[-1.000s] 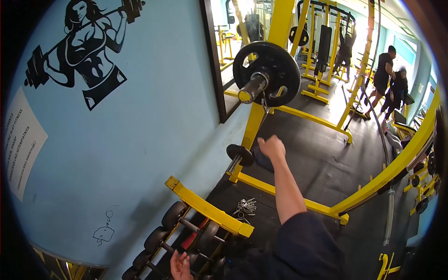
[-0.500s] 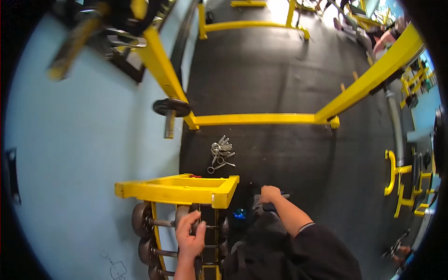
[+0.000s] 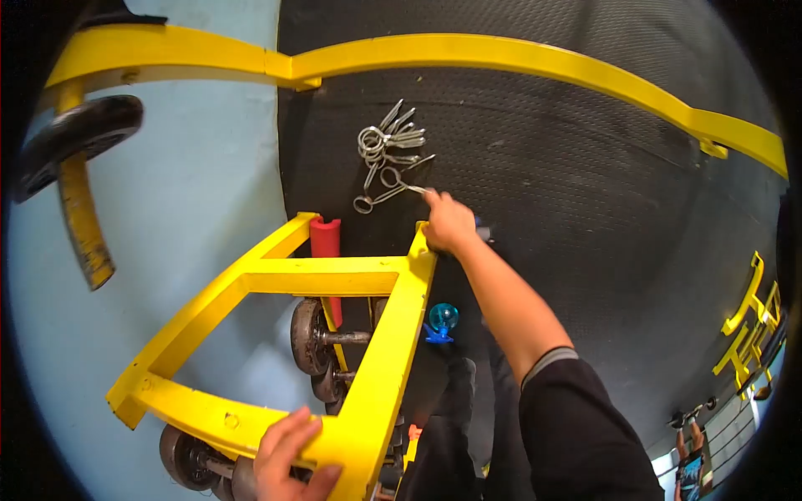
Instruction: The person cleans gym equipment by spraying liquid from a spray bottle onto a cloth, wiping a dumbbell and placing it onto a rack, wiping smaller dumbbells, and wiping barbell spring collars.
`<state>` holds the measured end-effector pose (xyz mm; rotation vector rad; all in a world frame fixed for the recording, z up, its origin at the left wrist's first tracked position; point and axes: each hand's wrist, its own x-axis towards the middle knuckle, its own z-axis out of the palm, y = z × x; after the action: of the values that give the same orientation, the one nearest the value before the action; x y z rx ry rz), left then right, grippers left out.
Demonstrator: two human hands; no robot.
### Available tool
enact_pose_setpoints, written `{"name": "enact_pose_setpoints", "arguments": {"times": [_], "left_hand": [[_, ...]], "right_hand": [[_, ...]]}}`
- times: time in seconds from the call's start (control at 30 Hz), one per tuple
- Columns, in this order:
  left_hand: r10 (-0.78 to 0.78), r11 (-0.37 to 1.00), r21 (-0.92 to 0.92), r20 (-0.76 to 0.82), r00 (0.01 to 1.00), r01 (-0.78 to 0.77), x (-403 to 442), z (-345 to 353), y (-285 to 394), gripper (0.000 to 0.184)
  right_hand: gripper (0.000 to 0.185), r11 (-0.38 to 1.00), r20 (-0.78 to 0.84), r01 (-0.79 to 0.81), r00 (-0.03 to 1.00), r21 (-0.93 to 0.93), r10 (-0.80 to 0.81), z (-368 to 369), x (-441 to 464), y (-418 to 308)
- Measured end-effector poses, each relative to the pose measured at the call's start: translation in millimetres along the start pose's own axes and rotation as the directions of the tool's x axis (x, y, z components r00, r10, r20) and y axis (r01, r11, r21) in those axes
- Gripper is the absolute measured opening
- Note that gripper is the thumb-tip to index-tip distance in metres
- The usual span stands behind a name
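Several silver spring collars [image 3: 378,144] lie in a loose pile on the black floor, rings and handles overlapping. My right hand [image 3: 451,224] reaches down beside them, fingers closed, its fingertips at the handle end of the nearest collar. Whether it grips that handle is hidden by the hand. Below it is the end of a yellow dumbbell rack frame [image 3: 384,355]. At the frame's near corner is my left hand [image 3: 288,459], fingers and thumb apart, lying against the beam. Dark dumbbells [image 3: 309,338] sit under the frame.
A red padded piece [image 3: 326,238] stands at the rack's far side. On the floor is a blue, clear-domed object [image 3: 443,321]. A yellow floor beam [image 3: 501,50] crosses ahead; a weight plate [image 3: 92,138] hangs at left. A person [image 3: 692,468] is at the lower right.
The view has dropped closer to the floor and rack. My right hand has moved forward to the collars. My left hand has come onto the yellow frame from above the dumbbells.
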<state>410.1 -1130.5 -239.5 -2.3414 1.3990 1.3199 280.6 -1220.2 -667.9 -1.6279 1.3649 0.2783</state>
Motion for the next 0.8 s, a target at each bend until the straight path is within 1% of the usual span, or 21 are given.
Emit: {"name": "enact_pose_setpoints", "arguments": {"times": [0.03, 0.07, 0.1, 0.13, 0.2, 0.23, 0.3, 0.33, 0.37, 0.4, 0.43, 0.47, 0.5, 0.53, 0.57, 0.6, 0.67, 0.7, 0.73, 0.77, 0.8], "left_hand": [[-0.029, 1.000, 0.005, 0.001, 1.000, 0.029, 9, -5, 7, 0.046], [-0.017, 0.999, 0.051, 0.042, 0.999, 0.015, 21, -11, 16, 0.048], [-0.005, 0.995, 0.095, 0.079, 0.997, -0.003, 29, -15, 21, 0.050], [-0.024, 0.994, 0.104, 0.062, 0.998, 0.018, 33, -17, 20, 0.050], [0.013, 0.999, -0.048, -0.018, 1.000, -0.014, 40, -23, 17, 0.056], [0.016, 0.999, -0.036, -0.040, 0.999, -0.017, 41, -26, 16, 0.056], [-0.029, 1.000, -0.013, -0.049, 0.998, 0.029, 40, -29, 13, 0.057], [-0.015, 1.000, -0.014, -0.059, 0.998, 0.015, 38, -29, 9, 0.057], [-0.025, 0.978, -0.208, -0.074, 0.997, 0.009, 34, -28, 5, 0.058], [-0.039, 0.917, -0.399, -0.086, 0.996, 0.001, 31, -27, 2, 0.060], [-0.011, 0.847, -0.532, -0.044, 0.999, -0.015, 28, -29, -2, 0.070], [-0.010, 0.841, -0.540, -0.044, 0.999, -0.015, 21, -28, -5, 0.070], [-0.022, 0.702, -0.712, -0.070, 0.997, -0.034, 14, -25, -6, 0.073], [-0.035, 0.527, -0.847, -0.096, 0.995, -0.063, 10, -26, -3, 0.077], [-0.124, 0.502, -0.864, -0.030, 0.992, 0.037, 10, -32, -1, 0.078], [-0.168, 0.450, -0.892, -0.047, 0.985, 0.034, 22, -35, 15, 0.075], [-0.135, 0.423, -0.904, 0.004, 0.991, 0.062, 31, -42, 13, 0.070], [-0.120, 0.414, -0.909, -0.008, 0.993, 0.043, 34, -44, 13, 0.070], [-0.108, 0.326, -0.943, 0.037, 0.993, 0.070, 37, -45, 13, 0.062], [-0.098, 0.239, -0.966, 0.081, 0.992, 0.102, 41, -46, 14, 0.055], [-0.096, 0.232, -0.969, 0.068, 0.993, 0.089, 46, -49, 16, 0.055]], "right_hand": [[0.059, 1.000, -0.050, -0.016, 0.999, -0.004, 0.015, 1, 25, -8], [0.060, 0.999, -0.069, -0.046, 0.997, 0.009, 0.047, 5, 53, -13], [0.056, 0.995, -0.044, -0.091, 0.995, 0.037, 0.092, 7, 77, -18], [0.048, 0.990, -0.053, -0.120, 0.991, 0.075, 0.124, 13, 99, -22], [0.040, 0.969, 0.049, -0.220, 0.975, 0.114, 0.216, 16, 127, -26], [0.035, 0.952, 0.025, -0.282, 0.959, 0.120, 0.281, 28, 141, -23], [0.028, 0.947, -0.036, -0.283, 0.956, 0.151, 0.292, 44, 157, -17], [0.027, 0.950, -0.073, -0.280, 0.954, 0.139, 0.292, 45, 159, -13], [0.025, 0.965, -0.115, -0.245, 0.960, 0.095, 0.255, 47, 159, -11], [0.025, 0.977, -0.153, -0.208, 0.965, 0.044, 0.212, 43, 157, -11], [0.023, 0.993, -0.164, -0.121, 0.979, 0.006, 0.120, 39, 151, -10], [0.023, 0.993, -0.164, -0.122, 0.979, -0.004, 0.119, 36, 145, -12], [0.022, 0.995, -0.131, -0.084, 0.987, 0.044, 0.089, 31, 140, -17], [0.022, 0.995, -0.102, -0.047, 0.993, 0.092, 0.056, 23, 133, -23], [0.023, 0.990, -0.140, -0.031, 0.989, 0.138, 0.050, 18, 126, -27], [0.023, 0.992, -0.155, -0.016, 0.987, 0.124, 0.035, 11, 119, -29], [0.024, 0.965, -0.074, -0.091, 0.991, 0.244, 0.112, -4, 101, -24], [0.023, 0.914, -0.026, -0.128, 0.988, 0.386, 0.149, -8, 93, -18], [0.022, 0.840, 0.032, -0.167, 0.984, 0.516, 0.176, -10, 85, -10], [0.022, 0.846, 0.024, -0.158, 0.985, 0.509, 0.169, -7, 78, 0], [0.020, 0.746, 0.097, -0.216, 0.975, 0.630, 0.200, -6, 73, 8]]}}
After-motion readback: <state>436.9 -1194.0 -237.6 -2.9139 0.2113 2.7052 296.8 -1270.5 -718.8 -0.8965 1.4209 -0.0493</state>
